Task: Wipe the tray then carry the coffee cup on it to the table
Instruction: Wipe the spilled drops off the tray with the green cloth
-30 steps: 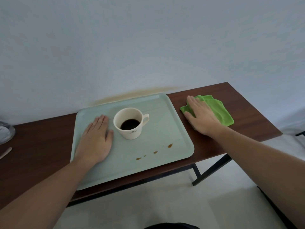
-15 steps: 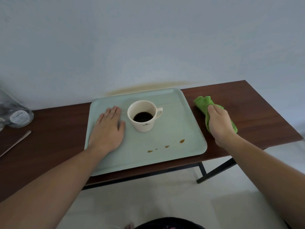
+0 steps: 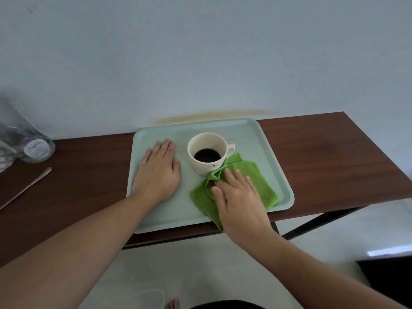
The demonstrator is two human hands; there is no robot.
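While left hand [image 3: 157,173] lies flat, open on tray [image 3: 256,134], right hand [image 3: 239,197] presses green cloth [image 3: 256,175] flat-palmed, coffee cup [image 3: 206,152] touching cloth, jar [image 3: 36,148] far left

So the pale mint tray [image 3: 263,139] sits flat on my dark wood worktop [image 3: 334,157], its near edge hanging a bit over the front. The cream coffee cup [image 3: 207,153] stands upright near the tray's middle, handle to the right, some black coffee in it. The green cloth [image 3: 256,177] lies rumpled on the tray's near-right part, touching the cup.
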